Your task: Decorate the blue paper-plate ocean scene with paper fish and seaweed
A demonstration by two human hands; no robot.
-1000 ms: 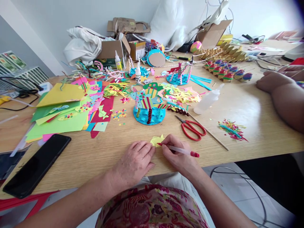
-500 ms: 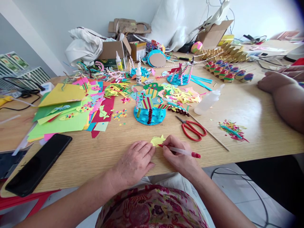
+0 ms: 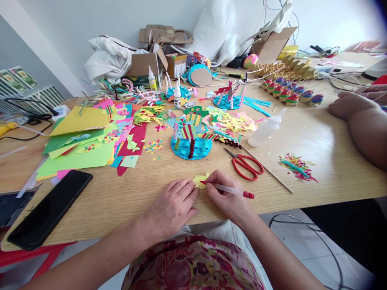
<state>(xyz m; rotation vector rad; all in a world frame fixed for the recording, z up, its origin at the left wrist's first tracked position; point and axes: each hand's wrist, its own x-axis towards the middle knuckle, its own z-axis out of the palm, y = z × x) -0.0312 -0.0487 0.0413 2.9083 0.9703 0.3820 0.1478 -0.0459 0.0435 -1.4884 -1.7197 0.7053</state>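
Note:
A small yellow paper fish (image 3: 199, 180) lies on the table close to its front edge, with pen lines on its body. My left hand (image 3: 176, 201) rests flat on the table, fingers stretched out, the fingertips pressing the fish's left end. In my right hand (image 3: 225, 195) is a pen (image 3: 231, 189) with a clear barrel and red ends, pinched near its tip. The tip touches the fish. Just beyond stands a blue round base (image 3: 201, 150) carrying several paper fish (image 3: 186, 131) on fuzzy stems. Red-handled scissors (image 3: 246, 165) lie right of my right hand.
A wooden stick (image 3: 269, 171) and a glue bottle (image 3: 264, 131) lie to the right. A black phone (image 3: 50, 209) and stacked coloured paper (image 3: 75, 155) are at left. A co-worker's arm (image 3: 359, 117) rests on the table's right side. Cardboard boxes (image 3: 142, 64) stand at the back.
The pen has shifted slightly on the fish, and more pen marks show on its body. My left hand stays on the fish's end.

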